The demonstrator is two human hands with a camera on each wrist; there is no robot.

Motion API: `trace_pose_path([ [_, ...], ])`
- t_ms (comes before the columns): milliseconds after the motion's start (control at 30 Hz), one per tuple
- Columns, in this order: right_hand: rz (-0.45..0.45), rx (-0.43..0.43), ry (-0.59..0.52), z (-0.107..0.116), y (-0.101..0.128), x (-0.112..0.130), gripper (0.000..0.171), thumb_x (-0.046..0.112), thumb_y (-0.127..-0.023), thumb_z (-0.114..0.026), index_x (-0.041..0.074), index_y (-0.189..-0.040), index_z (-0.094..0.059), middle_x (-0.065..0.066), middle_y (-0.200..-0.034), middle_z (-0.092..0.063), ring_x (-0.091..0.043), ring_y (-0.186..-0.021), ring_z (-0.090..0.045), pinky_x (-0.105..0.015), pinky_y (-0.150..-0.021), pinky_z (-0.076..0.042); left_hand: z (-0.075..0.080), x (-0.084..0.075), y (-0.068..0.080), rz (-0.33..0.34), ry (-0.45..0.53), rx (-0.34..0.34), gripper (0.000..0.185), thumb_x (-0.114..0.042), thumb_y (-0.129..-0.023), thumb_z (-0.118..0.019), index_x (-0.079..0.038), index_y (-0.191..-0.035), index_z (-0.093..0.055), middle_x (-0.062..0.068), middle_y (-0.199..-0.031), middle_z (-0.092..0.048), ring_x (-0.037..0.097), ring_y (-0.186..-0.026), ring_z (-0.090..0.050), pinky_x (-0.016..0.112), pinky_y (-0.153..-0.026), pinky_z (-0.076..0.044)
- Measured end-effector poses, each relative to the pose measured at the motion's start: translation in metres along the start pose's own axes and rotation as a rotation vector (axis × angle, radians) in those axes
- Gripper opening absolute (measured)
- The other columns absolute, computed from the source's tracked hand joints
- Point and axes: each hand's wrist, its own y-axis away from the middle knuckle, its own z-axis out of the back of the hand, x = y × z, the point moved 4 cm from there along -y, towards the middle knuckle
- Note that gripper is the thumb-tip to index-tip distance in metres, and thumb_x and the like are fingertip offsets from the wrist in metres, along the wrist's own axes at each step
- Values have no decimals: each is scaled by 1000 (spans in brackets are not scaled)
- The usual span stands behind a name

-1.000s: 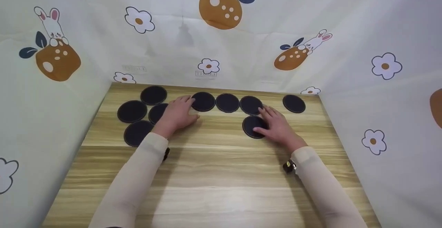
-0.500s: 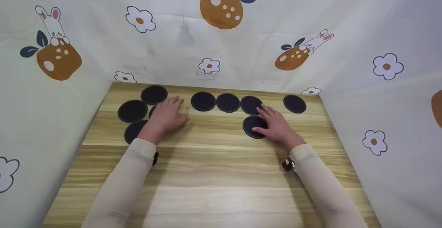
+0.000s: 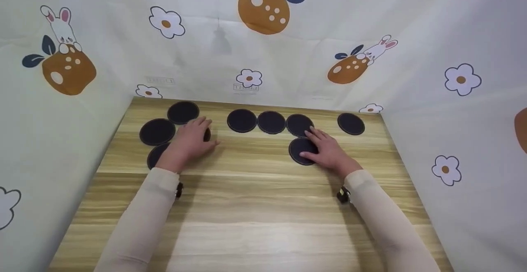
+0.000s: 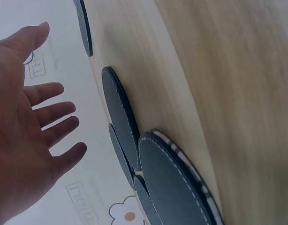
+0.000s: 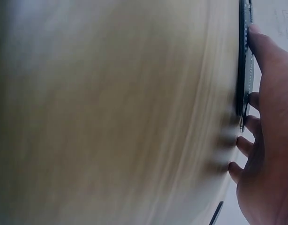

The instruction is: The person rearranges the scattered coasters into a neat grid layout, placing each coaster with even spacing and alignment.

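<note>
Several round black coasters with stitched edges lie flat on the wooden table. In the head view my left hand [image 3: 188, 142] is over the left cluster, partly covering one coaster [image 3: 207, 134] and overlapping the front one [image 3: 155, 156]. The left wrist view shows that hand with fingers spread and nothing in them, apart from the coasters [image 4: 120, 115]. My right hand [image 3: 331, 152] rests at a coaster [image 3: 298, 150] in front of the row's right end, thumb on its top. Its fingertips reach the right edge of the coaster behind [image 3: 298, 124]. Those fingers are relaxed, bent a little.
Two more coasters, one [image 3: 242, 120] and another [image 3: 271, 122], continue the row leftward. A lone coaster [image 3: 351, 124] lies at the far right. Printed cloth [image 3: 197, 58] with rabbits and flowers walls the wooden table [image 3: 247, 206] at the back and both sides.
My left hand has moved left, away from the row's left coaster, to over the left cluster. The right hand has hardly moved, and the coasters lie in the same places.
</note>
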Motion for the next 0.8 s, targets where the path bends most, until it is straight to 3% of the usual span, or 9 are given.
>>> trace_pose_path([
  [467, -17, 34, 15, -2, -2, -2, 94, 65, -102, -69, 12, -173, -39, -17, -181, -26, -49, -164, -27, -67, -130, -24, 13, 28, 12, 74, 33, -32, 80, -46, -104, -73, 5, -161, -50, 32, -164, -45, 54, -152, -41, 72, -124, -31],
  [800, -25, 30, -4, -2, 0, -3, 94, 64, -101, -71, 13, -174, -38, -15, -182, -26, -48, -164, -26, -69, -129, -22, 7, 47, 14, 128, 58, -6, 89, -49, -100, -78, 6, -163, -46, 37, -164, -41, 59, -149, -42, 73, -121, -35],
])
